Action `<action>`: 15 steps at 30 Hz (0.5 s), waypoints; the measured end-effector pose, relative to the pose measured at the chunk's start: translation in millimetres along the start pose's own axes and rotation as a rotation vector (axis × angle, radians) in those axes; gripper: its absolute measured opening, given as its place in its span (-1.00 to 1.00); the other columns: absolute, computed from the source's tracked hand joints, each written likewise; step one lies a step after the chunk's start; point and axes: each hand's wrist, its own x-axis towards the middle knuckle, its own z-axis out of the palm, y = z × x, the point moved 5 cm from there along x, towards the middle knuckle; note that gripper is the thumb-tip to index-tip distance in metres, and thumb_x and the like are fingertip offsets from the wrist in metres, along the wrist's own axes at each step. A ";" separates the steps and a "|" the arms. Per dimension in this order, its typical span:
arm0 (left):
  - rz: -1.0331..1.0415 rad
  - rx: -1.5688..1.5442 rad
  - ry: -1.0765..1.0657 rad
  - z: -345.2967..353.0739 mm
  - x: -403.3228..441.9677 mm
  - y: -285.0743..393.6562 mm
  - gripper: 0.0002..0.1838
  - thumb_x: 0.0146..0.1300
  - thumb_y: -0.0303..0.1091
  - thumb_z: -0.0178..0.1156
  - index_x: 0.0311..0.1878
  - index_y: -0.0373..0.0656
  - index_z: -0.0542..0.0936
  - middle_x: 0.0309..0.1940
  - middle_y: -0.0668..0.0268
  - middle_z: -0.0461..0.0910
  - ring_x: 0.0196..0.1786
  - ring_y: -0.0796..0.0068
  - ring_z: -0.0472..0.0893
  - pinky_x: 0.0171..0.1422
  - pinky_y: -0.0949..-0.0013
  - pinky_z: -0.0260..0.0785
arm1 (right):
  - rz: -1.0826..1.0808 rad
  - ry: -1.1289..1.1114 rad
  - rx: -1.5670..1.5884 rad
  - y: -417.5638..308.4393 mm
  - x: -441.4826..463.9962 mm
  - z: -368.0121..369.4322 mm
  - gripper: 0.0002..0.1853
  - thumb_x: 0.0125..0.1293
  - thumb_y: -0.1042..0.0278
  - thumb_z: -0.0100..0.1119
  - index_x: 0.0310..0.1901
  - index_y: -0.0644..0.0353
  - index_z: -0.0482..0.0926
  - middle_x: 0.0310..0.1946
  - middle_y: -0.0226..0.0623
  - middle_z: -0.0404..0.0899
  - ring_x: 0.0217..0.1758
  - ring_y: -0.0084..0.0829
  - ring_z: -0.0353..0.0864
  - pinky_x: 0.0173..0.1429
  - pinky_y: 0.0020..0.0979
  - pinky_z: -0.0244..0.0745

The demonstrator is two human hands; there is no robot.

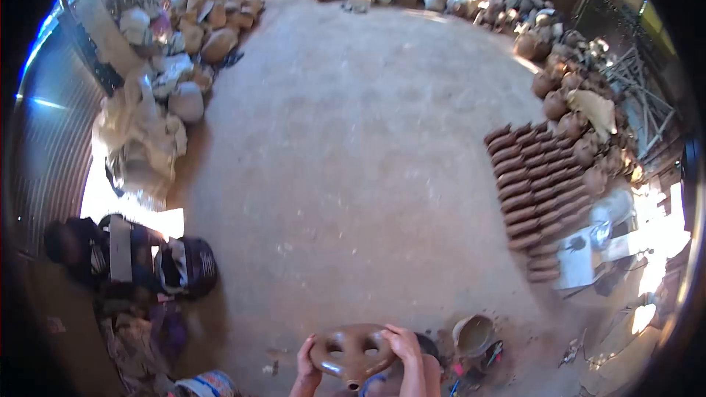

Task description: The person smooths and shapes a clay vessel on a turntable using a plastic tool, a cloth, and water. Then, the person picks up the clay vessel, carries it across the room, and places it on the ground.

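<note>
Both hands hold a smooth brown clay piece (pixel 353 356) at the bottom middle of the view. It is wide at the far side and narrows toward me, with two round holes on top and a short spout-like end with a small opening. My left hand (pixel 308 356) grips its left edge. Around the right edge are the fingers of my right hand (pixel 401 342). The piece is up off the floor, close to my body. Its underside is hidden.
To the right of my hands stands a bowl (pixel 473 334) with small tools near it. Stacked rows of brown clay pieces (pixel 533 184) lie at right. Clay pots (pixel 555 105) line the right and far edges. Bags (pixel 195 268) sit at left, a bucket (pixel 206 384) below.
</note>
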 end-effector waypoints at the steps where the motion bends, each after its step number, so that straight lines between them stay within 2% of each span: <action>1: 0.041 -0.047 0.015 20.3 -0.9 25.6 -0.41 0.54 0.06 0.12 0.40 -0.22 0.46 0.22 0.15 0.62 0.30 0.20 0.59 0.47 0.10 0.40 | -0.044 -0.002 -0.003 -39.7 3.3 -14.4 -0.39 0.29 -0.04 0.32 0.26 0.21 0.69 0.24 0.12 0.65 0.40 -0.03 0.62 0.49 -0.21 0.45; 5: 0.138 -0.112 -0.023 87.9 29.9 95.2 -0.46 0.58 0.06 0.04 0.35 -0.18 0.49 0.17 0.15 0.64 0.27 0.18 0.61 0.46 0.09 0.41 | -0.176 0.010 -0.044 -163.3 31.3 -63.9 -0.39 0.30 -0.04 0.31 0.26 0.21 0.69 0.23 0.13 0.66 0.38 -0.01 0.63 0.48 -0.19 0.46; 8: 0.140 -0.214 -0.034 139.7 66.1 125.5 -0.47 0.60 0.08 0.01 0.33 -0.15 0.51 0.16 0.15 0.66 0.25 0.18 0.63 0.45 0.09 0.41 | -0.159 0.019 -0.011 -217.2 92.5 -92.3 -0.41 0.31 -0.02 0.35 0.30 0.12 0.68 0.22 0.06 0.69 0.35 -0.08 0.67 0.44 -0.23 0.49; 10: 0.164 -0.236 -0.136 205.0 93.7 157.9 -0.44 0.60 0.14 -0.03 0.32 -0.13 0.52 0.15 0.15 0.66 0.22 0.17 0.64 0.42 0.07 0.44 | -0.212 0.011 -0.051 -274.2 139.6 -132.6 -0.41 0.31 -0.02 0.34 0.29 0.15 0.68 0.22 0.08 0.68 0.35 -0.06 0.66 0.45 -0.21 0.49; 11: 0.188 -0.212 -0.075 198.5 126.7 152.8 -0.42 0.61 0.19 -0.09 0.28 -0.12 0.53 0.11 0.16 0.67 0.20 0.16 0.66 0.39 0.03 0.47 | -0.206 -0.031 -0.086 -282.8 142.3 -138.3 -0.40 0.31 -0.03 0.32 0.28 0.18 0.68 0.23 0.10 0.67 0.36 -0.03 0.65 0.47 -0.20 0.49; 15: 0.142 -0.289 -0.064 315.3 166.9 198.8 -0.43 0.63 0.20 -0.15 0.20 -0.12 0.55 0.07 0.17 0.68 0.17 0.17 0.67 0.36 0.02 0.50 | -0.193 -0.048 -0.115 -333.2 230.3 -195.3 -0.39 0.29 -0.04 0.30 0.25 0.22 0.69 0.24 0.11 0.66 0.37 -0.01 0.64 0.49 -0.19 0.47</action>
